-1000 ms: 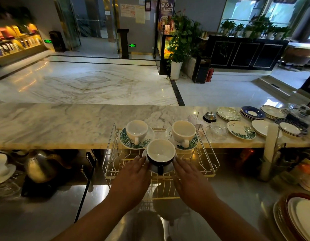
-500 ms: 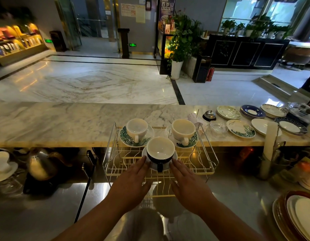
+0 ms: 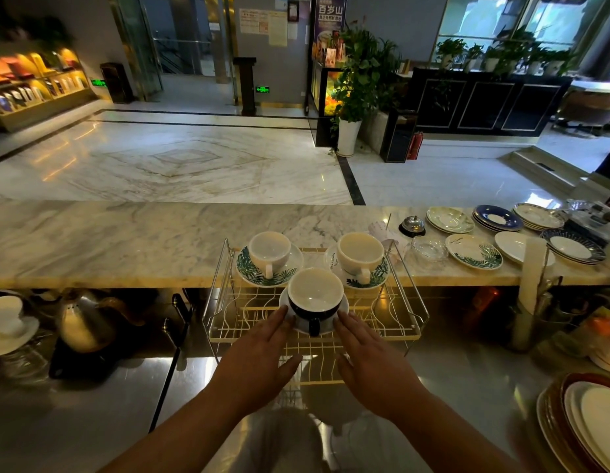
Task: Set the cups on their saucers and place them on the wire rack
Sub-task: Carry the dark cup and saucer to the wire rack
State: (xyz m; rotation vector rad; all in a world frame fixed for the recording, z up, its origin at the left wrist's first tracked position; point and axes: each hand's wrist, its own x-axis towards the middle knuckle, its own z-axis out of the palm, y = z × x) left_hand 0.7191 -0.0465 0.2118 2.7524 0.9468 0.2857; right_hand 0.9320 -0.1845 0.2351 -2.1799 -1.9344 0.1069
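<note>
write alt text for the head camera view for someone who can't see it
A person's left hand and right hand touch either side of a white saucer carrying a dark cup at the front of a wire rack. Behind it stand two white cups on leaf-patterned saucers, with a marble counter beyond.

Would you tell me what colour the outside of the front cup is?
The front cup is dark outside, nearly black, white inside; head view.
</note>
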